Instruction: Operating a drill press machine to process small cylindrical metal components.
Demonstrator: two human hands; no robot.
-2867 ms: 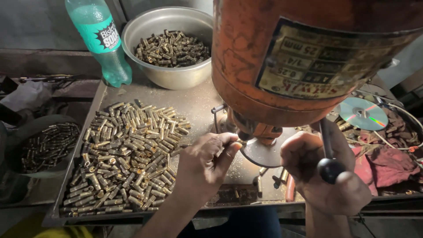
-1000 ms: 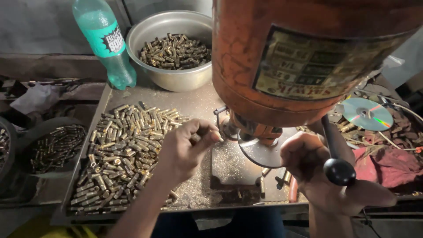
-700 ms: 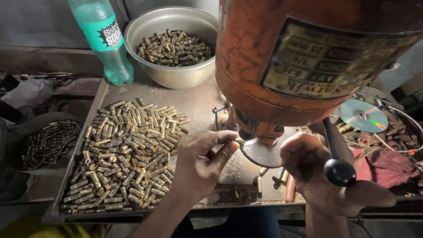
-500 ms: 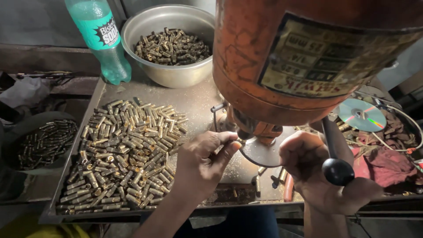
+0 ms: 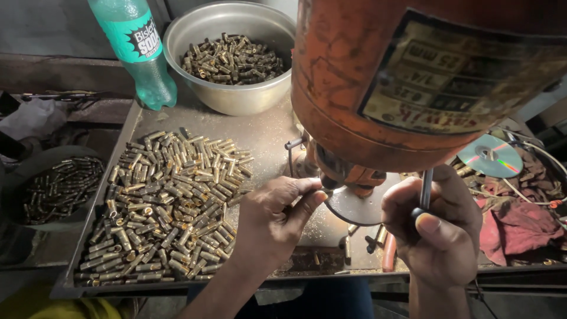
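Observation:
My left hand (image 5: 276, 214) pinches a small brass piece (image 5: 323, 190) with thumb and forefinger, right under the spindle of the orange drill press (image 5: 413, 77) and above its round metal plate (image 5: 354, 207). My right hand (image 5: 438, 227) is wrapped around the press's feed lever (image 5: 426, 188), its knob hidden inside the fist. To the left of my left hand a heap of short brass pieces (image 5: 168, 204) covers the metal tray (image 5: 266, 133).
A steel bowl (image 5: 230, 97) of darker brass pieces stands at the back of the tray beside a green plastic bottle (image 5: 134, 50). A dark round pan (image 5: 56, 189) with more pieces sits off the left edge. A shiny disc (image 5: 489, 155), red rag (image 5: 511, 227) and wires lie right.
My left hand went from the brass heap back to the spindle with a piece. My right hand now covers the lever's knob, which showed before.

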